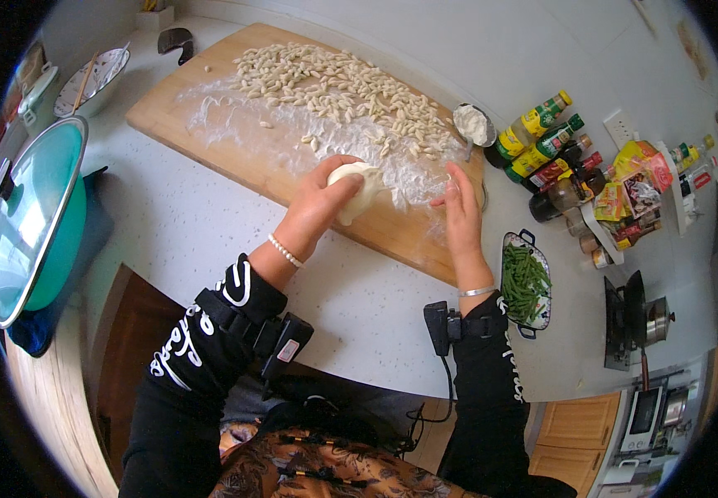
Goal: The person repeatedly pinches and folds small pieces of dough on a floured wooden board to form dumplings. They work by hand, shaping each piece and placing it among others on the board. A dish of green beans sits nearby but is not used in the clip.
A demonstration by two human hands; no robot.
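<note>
We had the left hand (319, 199) curled partway closed around the dough (357, 189), over the board's (247, 170) near side. To its right, we held the right hand (461, 212) loosely open, fingers extended; we couldn't tell whether its fingertips pinched a scrap. Small pieces (325, 75) covered the far side.

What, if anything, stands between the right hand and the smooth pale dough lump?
Nothing visible; only a gap above the floury tan wooden board separates the right hand from the dough lump in the left hand.
</note>
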